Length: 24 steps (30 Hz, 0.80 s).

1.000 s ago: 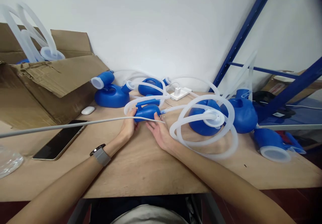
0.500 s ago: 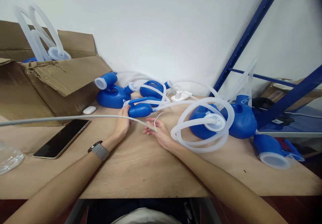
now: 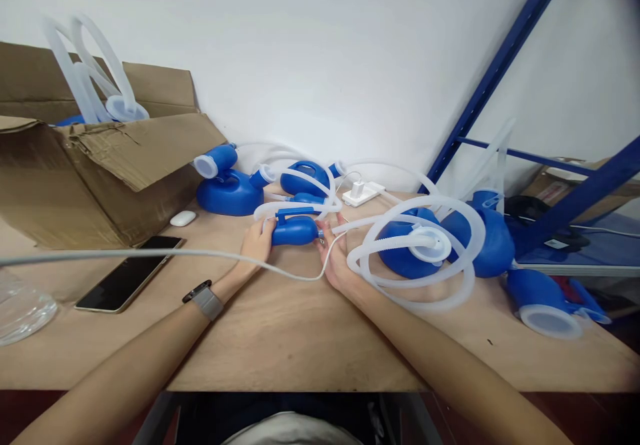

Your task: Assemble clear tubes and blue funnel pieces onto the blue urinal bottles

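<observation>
A small blue bottle with a handle (image 3: 296, 231) lies on its side, handle up, at the middle of the table. My left hand (image 3: 258, 241) is wrapped round its left end. At the bottle's right end, my right hand (image 3: 334, 258) has its fingers closed at the joint where a clear corrugated tube (image 3: 367, 221) meets the bottle. The tube runs right into large loops over a blue jug with a white cap (image 3: 409, 248). A thin white cable (image 3: 280, 273) hangs across the view in front of both hands.
An open cardboard box (image 3: 100, 185) with tubes stands left. Near it lie a phone (image 3: 131, 275), a white case (image 3: 183, 218) and a clear container (image 3: 25, 308). Blue jugs (image 3: 230, 193) stand behind; a power strip (image 3: 363, 193) lies by the wall. Right are another blue bottle (image 3: 540, 295) and a blue rack (image 3: 490, 78).
Both hands and the blue bottle have moved right. My right hand, earlier apart from the bottle with spread fingers, has come up and closed on its tube end.
</observation>
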Available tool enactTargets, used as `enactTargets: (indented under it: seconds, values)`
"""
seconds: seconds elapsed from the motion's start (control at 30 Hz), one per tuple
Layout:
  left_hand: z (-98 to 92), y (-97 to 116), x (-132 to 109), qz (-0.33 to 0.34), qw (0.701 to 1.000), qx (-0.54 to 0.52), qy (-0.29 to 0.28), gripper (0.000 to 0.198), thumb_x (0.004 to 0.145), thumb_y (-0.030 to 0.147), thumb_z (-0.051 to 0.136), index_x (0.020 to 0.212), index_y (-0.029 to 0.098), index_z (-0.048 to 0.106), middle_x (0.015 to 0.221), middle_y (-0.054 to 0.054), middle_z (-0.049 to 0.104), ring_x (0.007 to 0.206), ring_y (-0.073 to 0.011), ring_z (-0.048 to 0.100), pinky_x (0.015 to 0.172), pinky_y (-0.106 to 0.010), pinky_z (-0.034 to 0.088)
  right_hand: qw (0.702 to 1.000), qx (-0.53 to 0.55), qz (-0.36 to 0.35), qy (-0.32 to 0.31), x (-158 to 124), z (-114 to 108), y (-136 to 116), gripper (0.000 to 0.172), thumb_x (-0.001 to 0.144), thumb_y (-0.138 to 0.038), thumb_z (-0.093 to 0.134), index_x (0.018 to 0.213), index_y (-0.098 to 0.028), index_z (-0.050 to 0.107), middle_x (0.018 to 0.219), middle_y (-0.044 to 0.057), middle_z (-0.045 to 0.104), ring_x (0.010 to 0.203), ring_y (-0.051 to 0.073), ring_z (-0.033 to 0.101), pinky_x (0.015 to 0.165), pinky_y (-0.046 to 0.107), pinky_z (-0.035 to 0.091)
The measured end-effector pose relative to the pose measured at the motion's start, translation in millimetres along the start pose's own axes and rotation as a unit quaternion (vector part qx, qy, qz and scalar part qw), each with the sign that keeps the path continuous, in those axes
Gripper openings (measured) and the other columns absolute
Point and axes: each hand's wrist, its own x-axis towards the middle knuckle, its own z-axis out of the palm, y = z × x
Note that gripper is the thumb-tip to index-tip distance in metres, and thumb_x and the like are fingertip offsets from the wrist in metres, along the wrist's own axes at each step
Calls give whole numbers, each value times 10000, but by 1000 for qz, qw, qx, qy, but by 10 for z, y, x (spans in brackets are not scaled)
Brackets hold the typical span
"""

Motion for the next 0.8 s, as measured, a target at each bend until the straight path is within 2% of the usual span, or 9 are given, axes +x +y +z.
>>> enactTargets:
  seconds: [0.1, 0.17, 0.33, 0.43, 0.57, 0.7, 0.8]
  values:
    - [23, 40, -57, 17, 999, 19, -20, 448, 1003, 513, 424, 861, 196, 706, 792, -66, 731, 845, -280, 700, 773, -345, 532, 997, 33, 67, -31, 16, -7, 20, 584, 788, -489, 840, 1284, -277, 617, 1216, 42, 750, 1161, 223, 699, 905, 366, 627]
    - [22, 63, -80, 32, 998, 34, -31, 439, 1014, 494, 406, 860, 200, 694, 802, -66, 732, 832, -268, 698, 791, -345, 534, 992, 46, 103, -65, 15, -8, 7, 548, 762, -521, 855, 1212, -273, 665, 1239, 59, 745, 1186, 262, 696, 909, 427, 645]
    - [-3, 74, -103, 62, 994, 80, -50, 411, 1022, 456, 392, 869, 198, 673, 787, -86, 723, 783, -266, 691, 797, -363, 529, 979, 55, 154, -122, -35, -1, -88, 569, 744, -519, 872, 1241, -324, 676, 1248, 52, 748, 1256, 323, 674, 928, 583, 639]
    - [-5, 56, -94, 70, 990, 110, -47, 422, 1030, 442, 383, 861, 189, 676, 793, -116, 721, 833, -294, 698, 827, -383, 525, 980, 58, 150, -114, -72, 28, -121, 498, 765, -453, 860, 1210, -313, 687, 1232, 42, 756, 1250, 316, 679, 939, 588, 636]
    - [-2, 49, -55, 85, 986, 130, -56, 391, 1027, 407, 416, 879, 175, 694, 884, -141, 739, 912, -306, 707, 887, -386, 523, 986, 60, 142, -70, -98, 85, -115, 469, 768, -391, 844, 1195, -263, 699, 1247, 36, 755, 1261, 280, 669, 981, 506, 635]
    - [-3, 77, -30, 76, 987, 126, -64, 373, 1029, 381, 408, 926, 176, 702, 896, -132, 745, 882, -305, 718, 879, -394, 538, 989, 49, 131, -52, -103, 110, -79, 412, 776, -344, 820, 1158, -232, 717, 1257, 46, 753, 1252, 275, 672, 1000, 484, 625]
    - [5, 84, -34, 62, 991, 107, -61, 396, 1038, 371, 357, 984, 188, 705, 960, -128, 760, 948, -307, 721, 935, -407, 532, 990, 39, 130, -45, -99, 111, -58, 379, 779, -318, 812, 1138, -238, 722, 1189, 43, 775, 1221, 272, 689, 997, 495, 621]
